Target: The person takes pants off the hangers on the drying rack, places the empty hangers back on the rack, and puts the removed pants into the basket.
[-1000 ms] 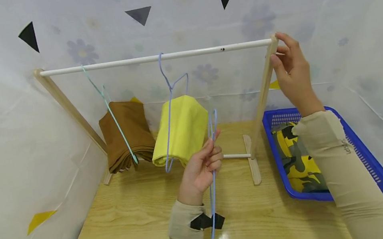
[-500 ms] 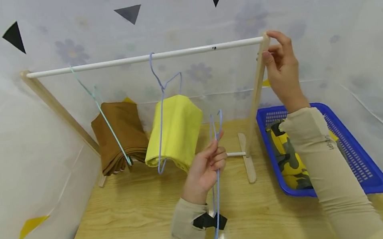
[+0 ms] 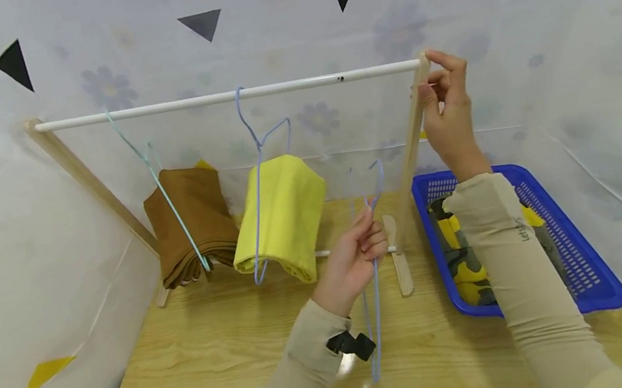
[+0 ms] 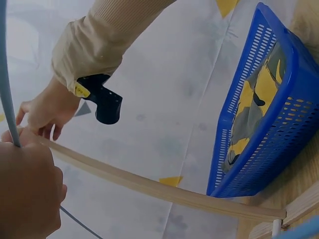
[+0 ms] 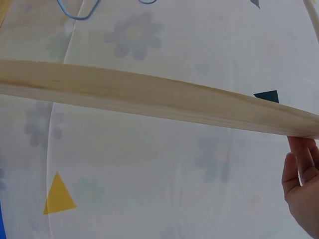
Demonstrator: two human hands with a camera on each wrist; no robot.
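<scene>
My left hand [image 3: 355, 260] grips a lavender-blue wire hanger [image 3: 378, 316] near its neck, with the hook pointing up; the hanger is seen nearly edge-on. At the top right corner of a small clothes rack, my right hand [image 3: 451, 120] holds the end of the wooden post [image 3: 413, 141], fingers on the outer side and thumb in front. In the right wrist view, fingertips of the right hand [image 5: 306, 184] touch the post's edge. From the white rail [image 3: 296, 84] hang a yellow folded garment [image 3: 284, 210] on a lavender hanger and a brown one [image 3: 191, 223] on a mint hanger [image 3: 176, 212].
A blue plastic basket [image 3: 579, 237] stands right of the rack, with yellow, grey and black camouflage cloth [image 3: 465, 265] in it, partly hidden by the right forearm. The rack stands on a wooden tabletop [image 3: 204, 372]. White patterned sheeting encloses the back and sides.
My left hand has moved right with the hanger, away from the yellow garment, and the hanger has turned slightly. The right hand stays on the post. The head view has shifted a little.
</scene>
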